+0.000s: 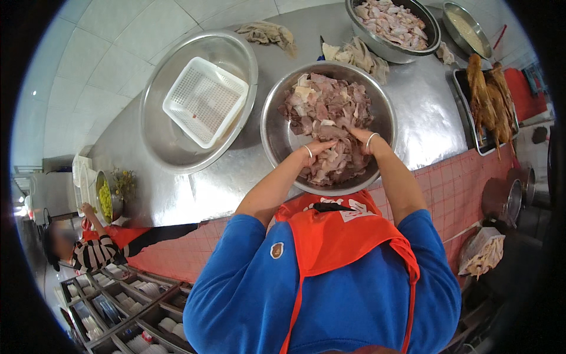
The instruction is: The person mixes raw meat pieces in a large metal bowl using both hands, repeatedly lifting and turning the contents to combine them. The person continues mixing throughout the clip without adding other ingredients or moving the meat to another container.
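Note:
Thin slices of meat [329,104], brownish-pink with a few paler pieces, are heaped in a wide stainless steel bowl [388,110] in front of me. My left hand [317,151] is in the near part of the heap, its fingertips among the slices. Opposite it, my right hand [365,139] presses into the same meat from the right side. Both hands have slices between and around them; parts of the fingers are hidden, so a firm grip cannot be made out. A bangle circles each wrist.
Left of the bowl, a larger steel basin [159,146] holds a white perforated plastic basket [201,101]. Cloths [269,34] and a pot of raw poultry pieces [393,24] stand behind. Whole cooked birds lie on a tray [488,148] at right. Another person [95,252] works far left.

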`<state>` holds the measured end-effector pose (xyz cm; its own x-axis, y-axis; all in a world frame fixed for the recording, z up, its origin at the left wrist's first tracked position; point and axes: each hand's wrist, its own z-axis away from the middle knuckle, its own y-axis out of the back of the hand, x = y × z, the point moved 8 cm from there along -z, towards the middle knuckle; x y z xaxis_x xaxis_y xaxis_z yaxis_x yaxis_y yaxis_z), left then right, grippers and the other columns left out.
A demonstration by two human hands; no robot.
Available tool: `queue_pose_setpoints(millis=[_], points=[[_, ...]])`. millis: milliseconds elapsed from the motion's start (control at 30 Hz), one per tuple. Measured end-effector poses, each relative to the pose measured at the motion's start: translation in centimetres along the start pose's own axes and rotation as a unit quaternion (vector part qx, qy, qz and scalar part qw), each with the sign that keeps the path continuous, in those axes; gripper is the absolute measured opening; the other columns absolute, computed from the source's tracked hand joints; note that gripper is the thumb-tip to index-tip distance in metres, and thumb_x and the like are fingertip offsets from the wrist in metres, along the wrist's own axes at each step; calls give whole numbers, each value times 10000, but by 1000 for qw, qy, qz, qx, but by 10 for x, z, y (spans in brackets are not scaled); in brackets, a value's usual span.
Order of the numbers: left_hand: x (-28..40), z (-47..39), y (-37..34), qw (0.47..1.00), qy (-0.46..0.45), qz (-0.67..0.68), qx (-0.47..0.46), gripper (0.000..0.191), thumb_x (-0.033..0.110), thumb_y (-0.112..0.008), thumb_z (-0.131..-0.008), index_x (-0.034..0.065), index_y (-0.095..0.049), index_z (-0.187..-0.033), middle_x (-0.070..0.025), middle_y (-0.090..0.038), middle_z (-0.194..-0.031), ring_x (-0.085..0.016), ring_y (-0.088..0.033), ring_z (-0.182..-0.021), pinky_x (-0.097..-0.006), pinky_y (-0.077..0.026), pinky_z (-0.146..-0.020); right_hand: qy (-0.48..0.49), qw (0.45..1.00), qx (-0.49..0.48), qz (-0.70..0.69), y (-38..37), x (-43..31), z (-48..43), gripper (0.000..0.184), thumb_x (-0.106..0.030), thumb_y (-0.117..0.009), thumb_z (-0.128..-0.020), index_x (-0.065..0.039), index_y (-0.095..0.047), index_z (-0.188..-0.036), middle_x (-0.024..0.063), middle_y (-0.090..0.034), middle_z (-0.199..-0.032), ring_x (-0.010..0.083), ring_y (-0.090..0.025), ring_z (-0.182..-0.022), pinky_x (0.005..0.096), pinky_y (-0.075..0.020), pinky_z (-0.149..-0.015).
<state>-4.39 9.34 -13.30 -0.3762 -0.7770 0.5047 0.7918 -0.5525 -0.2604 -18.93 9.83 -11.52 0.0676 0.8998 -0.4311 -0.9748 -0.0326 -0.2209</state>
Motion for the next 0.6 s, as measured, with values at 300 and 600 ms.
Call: queue_pose_setpoints(millis=[300,600], points=[[90,63,-7,983,-176,-4,51,911,131,-711,-737,27,-96,-1401,-176,-371,-1334,-250,-423,-1184,-365,-372,-944,220,907,-290,-210,14,-4,-15,401,-199,-629,-772,-63,-554,-1141,120,-581,-1105,242,-554,-1030,355,-458,-865],[157,107,32,941,-277,-171,92,500,181,-548,-874,118,-327,-1318,-65,-553,-1044,-141,-547,-905,-218,-477,-530,336,925,61,163,11,-91,39,384,-186,-684,-746,-35,-585,-1084,51,-623,-974,144,-577,-846,271,-467,-733]])
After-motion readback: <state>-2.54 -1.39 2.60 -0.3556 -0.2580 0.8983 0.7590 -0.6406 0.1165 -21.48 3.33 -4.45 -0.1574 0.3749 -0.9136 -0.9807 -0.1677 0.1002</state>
